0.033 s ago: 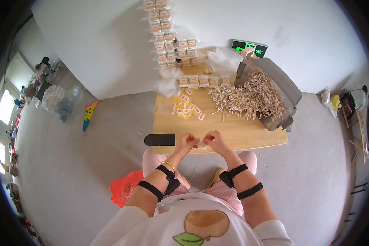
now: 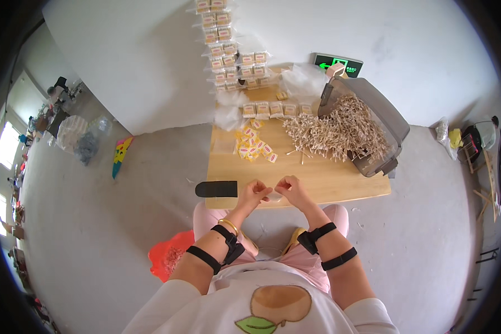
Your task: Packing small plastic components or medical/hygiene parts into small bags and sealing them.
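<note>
Over the front edge of the table [image 2: 339,186], my left hand [image 2: 254,193] and my right hand [image 2: 290,190] are close together. The fingertips of both pinch a small, see-through plastic bag [image 2: 274,196], seen faintly between them. Just left of my left hand lies a flat black piece [image 2: 217,189] with one rounded end. Beyond my hands are scattered small yellow-and-white cards [image 2: 250,146]. Farther right, a big heap of cotton swabs [image 2: 339,131] spills from a tipped grey translucent bin [image 2: 392,125].
Filled packs [image 2: 275,110] stand in a row behind the cards, with tall stacks of packs [image 2: 217,50] against the wall. Clear bags [image 2: 303,80] lie at the back. A red container [image 2: 170,253] is on the floor at left, below the table.
</note>
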Tool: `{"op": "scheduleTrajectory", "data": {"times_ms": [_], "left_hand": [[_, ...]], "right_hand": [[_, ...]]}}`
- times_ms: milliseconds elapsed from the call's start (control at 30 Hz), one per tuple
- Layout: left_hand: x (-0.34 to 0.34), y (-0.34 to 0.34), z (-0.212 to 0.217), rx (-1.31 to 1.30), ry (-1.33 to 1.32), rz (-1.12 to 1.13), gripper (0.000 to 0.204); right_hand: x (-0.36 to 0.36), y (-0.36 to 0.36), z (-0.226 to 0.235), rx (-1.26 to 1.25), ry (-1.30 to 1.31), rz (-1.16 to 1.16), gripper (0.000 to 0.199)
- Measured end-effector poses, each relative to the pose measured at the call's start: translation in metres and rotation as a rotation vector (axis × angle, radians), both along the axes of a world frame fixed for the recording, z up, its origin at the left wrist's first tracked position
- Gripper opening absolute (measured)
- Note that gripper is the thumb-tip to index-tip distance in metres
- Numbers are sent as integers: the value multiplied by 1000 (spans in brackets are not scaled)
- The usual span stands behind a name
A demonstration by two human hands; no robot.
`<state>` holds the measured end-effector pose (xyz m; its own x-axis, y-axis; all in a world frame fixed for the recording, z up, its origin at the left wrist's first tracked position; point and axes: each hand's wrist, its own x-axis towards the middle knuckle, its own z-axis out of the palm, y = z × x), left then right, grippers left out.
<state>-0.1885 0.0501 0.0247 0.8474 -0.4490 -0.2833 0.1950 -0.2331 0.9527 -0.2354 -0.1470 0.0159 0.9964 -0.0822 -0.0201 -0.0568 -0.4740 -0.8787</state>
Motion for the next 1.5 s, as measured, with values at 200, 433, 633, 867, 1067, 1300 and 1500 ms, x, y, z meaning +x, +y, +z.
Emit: {"op": "scheduleTrajectory", "data": {"times_ms": [200,433,633,867,1067,1300,1500], "left_hand": [[-5,4,-8,-94,-135,18,25],[-9,-4,4,-78,-153,-37,25],[-3,0,12,-19,-192,-108,25],[-3,-1,22,-67,-232,-43,19],[-2,-12,54,-38,-369,70,15],[-6,-18,57,-178,-368,103,16],[-10,-19,53,-208,-327,81,14]], "right_hand": [[-19,13,31,-89,-177,-15,14],[-22,1,20,-110,-92,-61,11],[-18,2,35,98,-89,-37,12],[-20,3,46,81,-114,-39,12],[-9,7,54,151,-143,-153,14],[-9,15,67,199,-117,-236,18],[-13,10,71,67,-162,-182,21]]}}
